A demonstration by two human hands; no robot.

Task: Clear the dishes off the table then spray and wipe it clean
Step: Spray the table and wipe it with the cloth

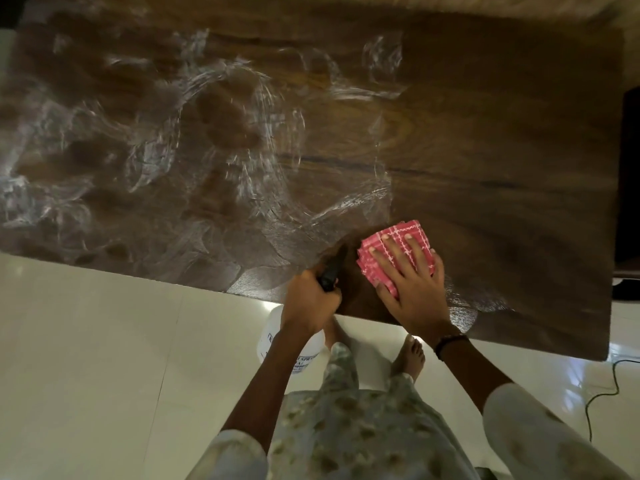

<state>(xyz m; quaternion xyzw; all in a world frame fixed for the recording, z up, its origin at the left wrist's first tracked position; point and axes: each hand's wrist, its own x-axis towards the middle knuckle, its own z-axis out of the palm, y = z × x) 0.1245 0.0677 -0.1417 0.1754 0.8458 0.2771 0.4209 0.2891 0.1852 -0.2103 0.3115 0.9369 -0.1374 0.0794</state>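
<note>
Right hand [408,282] lies flat with fingers straight and spread on a folded red checked cloth [396,252], pressing it to the wooden table [502,133] near the table's lower edge, right of frame centre. Left hand [310,301] is curled round the black trigger head of a white spray bottle [289,341], which hangs just off the table's lower edge, its nozzle pointing up and right toward the cloth. No dishes show on the table, so the clearing looks done and the wiping is under way.

From the cloth, the wet, streaked film spreads to the upper left and across the whole left half of the frame; the right half looks mostly dry and dark, apart from a damp patch at the lower edge beside the wrist. The cloth's long axis runs roughly lower left to upper right. The right hand is the nearer to the unwiped streaks.

Printed on the bottle's label, partly hidden by the forearm, is what seems to read "SPRA"; the rest is too blurred to make out
</note>
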